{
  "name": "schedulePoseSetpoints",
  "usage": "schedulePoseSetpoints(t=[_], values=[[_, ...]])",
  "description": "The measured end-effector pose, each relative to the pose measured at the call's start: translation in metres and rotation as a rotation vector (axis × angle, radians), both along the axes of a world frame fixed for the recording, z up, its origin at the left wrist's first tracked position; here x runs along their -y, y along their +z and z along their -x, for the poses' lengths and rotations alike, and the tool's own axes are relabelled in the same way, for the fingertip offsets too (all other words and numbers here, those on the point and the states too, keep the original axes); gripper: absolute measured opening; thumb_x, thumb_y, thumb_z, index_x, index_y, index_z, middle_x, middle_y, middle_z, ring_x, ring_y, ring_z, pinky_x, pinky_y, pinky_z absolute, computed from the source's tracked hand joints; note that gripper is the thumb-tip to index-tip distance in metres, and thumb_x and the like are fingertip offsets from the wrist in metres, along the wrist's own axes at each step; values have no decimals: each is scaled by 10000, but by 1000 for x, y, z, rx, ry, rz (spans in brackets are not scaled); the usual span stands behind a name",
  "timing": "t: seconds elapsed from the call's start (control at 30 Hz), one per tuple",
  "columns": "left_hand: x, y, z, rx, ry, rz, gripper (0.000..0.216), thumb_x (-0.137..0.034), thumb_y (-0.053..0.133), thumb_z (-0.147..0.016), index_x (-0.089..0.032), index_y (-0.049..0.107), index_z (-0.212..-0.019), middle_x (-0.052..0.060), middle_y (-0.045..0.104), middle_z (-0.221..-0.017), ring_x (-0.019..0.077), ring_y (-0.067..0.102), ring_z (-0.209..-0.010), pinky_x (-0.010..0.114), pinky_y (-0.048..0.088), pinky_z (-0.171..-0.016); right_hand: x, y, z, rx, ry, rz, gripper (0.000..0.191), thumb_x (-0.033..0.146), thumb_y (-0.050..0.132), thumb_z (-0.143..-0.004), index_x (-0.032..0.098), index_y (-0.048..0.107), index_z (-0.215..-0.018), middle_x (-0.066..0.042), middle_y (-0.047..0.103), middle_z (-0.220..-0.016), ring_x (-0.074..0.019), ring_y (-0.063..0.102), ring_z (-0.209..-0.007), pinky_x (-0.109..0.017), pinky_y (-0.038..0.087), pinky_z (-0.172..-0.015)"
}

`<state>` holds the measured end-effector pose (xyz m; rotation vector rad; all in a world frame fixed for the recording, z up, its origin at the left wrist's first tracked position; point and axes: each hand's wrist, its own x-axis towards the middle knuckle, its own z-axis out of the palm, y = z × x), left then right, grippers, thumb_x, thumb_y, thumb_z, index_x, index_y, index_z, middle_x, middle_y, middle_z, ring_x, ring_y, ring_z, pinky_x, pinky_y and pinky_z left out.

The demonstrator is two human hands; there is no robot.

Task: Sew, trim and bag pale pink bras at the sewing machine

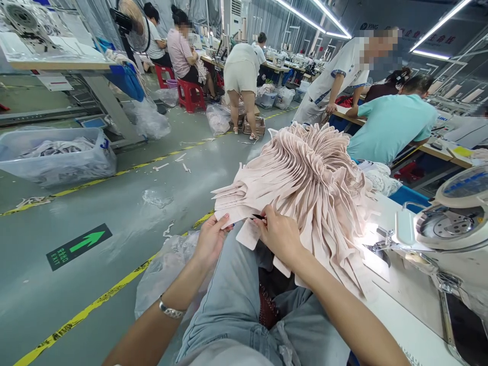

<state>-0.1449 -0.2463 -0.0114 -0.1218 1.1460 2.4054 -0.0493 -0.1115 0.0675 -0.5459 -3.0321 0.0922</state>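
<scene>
A large bunch of pale pink fabric pieces (305, 168), gathered in many folds, lies over the table edge and my lap. My left hand (211, 241) pinches the edge of one pale pink piece at the bunch's left end between thumb and fingers. Close to its right, my right hand (280, 231) is closed around a small black pointed tool (259, 217), mostly hidden in the fingers. The tool's tip points left, along the fabric edge. A loose-hanging fabric end (248, 234) shows just below the tip.
A sewing machine (450, 218) with a lit needle area stands on the white table (407, 310) at right. Plastic bags (171, 274) lie by my left leg. A clear bin (57, 157) of fabric sits at left. Several people work beyond, one in turquoise (396, 122) nearby.
</scene>
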Motion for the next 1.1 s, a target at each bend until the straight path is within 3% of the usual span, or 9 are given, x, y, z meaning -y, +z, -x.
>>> schedulePoseSetpoints(t=[0.27,0.43,0.5,0.6,0.67,0.8,0.9,1.0,1.1], values=[[-6,5,-8,-70,22,-37,391,-319,923,-566,-152,731,-863,36,720,-923,98,583,-711,198,475,-597,9,-6,12,110,68,-70,251,390,419,-1021,186,531,-1113,-106,739,-928,-260,723,-834,-298,456,-627],[-7,-6,-19,24,23,-19,436,-381,925,-562,-160,692,-857,17,705,-865,87,570,-649,217,467,-593,4,-16,19,116,88,-108,232,371,433,-1017,179,543,-1085,-116,746,-928,-278,732,-854,-312,481,-652],[-8,-13,-32,78,-122,50,469,-485,903,-574,-154,660,-802,11,672,-759,97,574,-609,231,456,-572,2,-17,20,116,86,-110,240,381,434,-1018,179,546,-1082,-116,749,-915,-280,735,-848,-311,478,-650],[-16,-19,-50,31,-478,129,500,-559,873,-580,-133,661,-735,53,670,-710,129,603,-590,242,424,-540,2,-14,20,128,84,-97,244,384,435,-1019,176,548,-1079,-112,750,-886,-283,736,-840,-307,457,-625],[-23,-18,-54,-49,-546,146,433,-506,867,-593,-131,671,-684,55,664,-660,125,580,-539,242,394,-521,4,-9,19,124,83,-76,248,388,431,-1021,177,546,-1084,-100,750,-883,-282,734,-840,-304,436,-613],[-22,-11,-34,-154,-301,208,225,-323,804,-612,-156,655,-589,-11,595,-537,82,477,-479,217,340,-501,3,-1,9,18,45,-22,242,405,442,-1019,195,529,-1104,-62,748,-955,-254,724,-817,-291,370,-579],[2,-2,-8,-193,-93,171,177,-247,812,-566,-150,709,-672,0,677,-668,99,553,-593,205,408,-570,-3,-1,-2,-67,88,30,229,407,464,-1012,205,524,-1101,-34,745,-946,-228,711,-786,-286,328,-573],[28,12,14,-189,-45,89,277,-233,840,-564,-127,749,-804,72,749,-862,199,672,-811,260,515,-725,-10,-2,-12,-84,154,69,239,419,478,-1005,199,526,-1087,-35,741,-899,-215,696,-754,-279,298,-570],[39,24,23,-143,-31,4,292,-248,850,-581,-122,750,-825,101,760,-899,249,698,-898,315,560,-811,-11,-1,-19,-76,189,103,230,403,479,-1004,188,525,-1073,-33,725,-830,-206,676,-694,-273,273,-557]])
